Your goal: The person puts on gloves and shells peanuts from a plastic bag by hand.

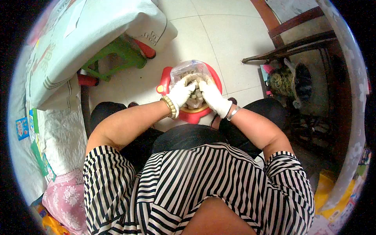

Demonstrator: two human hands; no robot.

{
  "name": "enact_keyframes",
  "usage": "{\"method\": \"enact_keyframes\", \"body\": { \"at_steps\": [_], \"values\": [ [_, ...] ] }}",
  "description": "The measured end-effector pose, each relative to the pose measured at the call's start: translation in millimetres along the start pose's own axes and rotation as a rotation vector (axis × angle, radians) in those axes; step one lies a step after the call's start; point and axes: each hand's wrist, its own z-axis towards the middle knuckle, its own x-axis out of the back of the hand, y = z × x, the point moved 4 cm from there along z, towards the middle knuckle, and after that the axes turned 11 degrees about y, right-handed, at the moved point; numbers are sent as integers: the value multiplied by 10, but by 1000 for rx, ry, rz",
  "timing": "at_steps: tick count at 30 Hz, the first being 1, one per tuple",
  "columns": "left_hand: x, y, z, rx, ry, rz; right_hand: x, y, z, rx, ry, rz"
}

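Note:
My left hand (180, 94) and my right hand (213, 97) both wear white gloves and meet over an open clear plastic bag (190, 65). Small pale brown pieces (193, 102), too small to name surely, fill the bag and show between and below my hands. The fingers of both hands curl inward with the tips close together; whatever they pinch is too small to make out. Beneath the bag is a low red round seat or tub (216, 74) with yellow parts, standing on the floor between my knees.
Pale tiles (231, 43) cover the floor. A table with a light cloth (98, 29) stands at the left, a green stool (117, 58) under it. To the right, a dark wooden rack (293, 49) holds a plastic-wrapped bundle (282, 82).

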Motion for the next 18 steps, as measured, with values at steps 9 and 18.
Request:
{"method": "enact_keyframes", "body": {
  "at_steps": [9,18],
  "values": [
    [131,-135,219,-82,-79,257,-9,-10,-24,-39,-262,-422],
    [-58,-106,96,169,9,-38,-41,-182,-83,253,-117,-523]
  ]
}}
